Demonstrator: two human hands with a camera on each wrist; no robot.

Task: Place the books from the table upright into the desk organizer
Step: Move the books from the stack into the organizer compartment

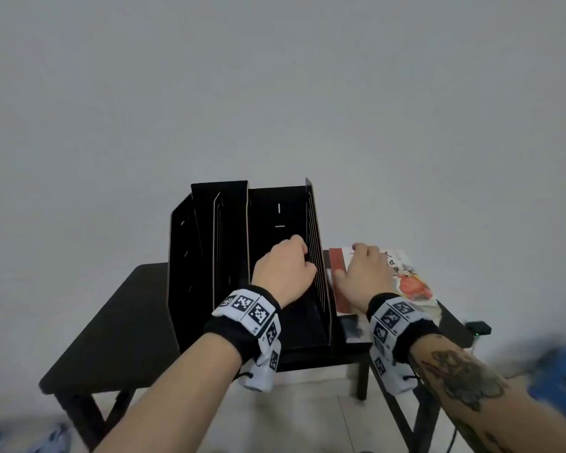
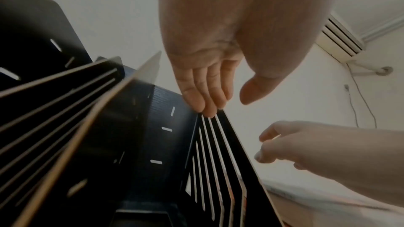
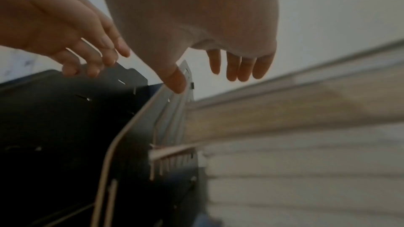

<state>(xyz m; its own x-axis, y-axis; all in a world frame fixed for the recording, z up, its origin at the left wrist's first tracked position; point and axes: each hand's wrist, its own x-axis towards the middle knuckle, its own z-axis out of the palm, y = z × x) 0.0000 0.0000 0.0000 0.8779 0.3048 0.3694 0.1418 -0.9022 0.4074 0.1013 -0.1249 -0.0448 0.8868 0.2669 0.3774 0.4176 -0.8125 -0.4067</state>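
A black desk organizer [image 1: 229, 256] with several upright dividers stands on a small black table [image 1: 111, 322]. My left hand [image 1: 303, 253] is inside its wide right compartment. Its straight fingers [image 2: 207, 103] touch the top of the slatted right wall [image 2: 218, 153], the thumb is apart, and it holds nothing. Right of the organizer lies a flat stack of books. The top book [image 1: 409, 279] has a white cover with a red figure and a red spine band. My right hand [image 1: 363, 269] rests flat on it with relaxed fingers [image 3: 236, 68]. A lower book [image 1: 353, 328] sticks out at the front.
The table's right edge runs close beside the book stack. Beyond it, on the floor, sit a small black device [image 1: 477, 328] with a green light and something blue [image 1: 562, 371]. A plain wall rises behind the organizer. An air conditioner [image 2: 338, 40] hangs on the wall.
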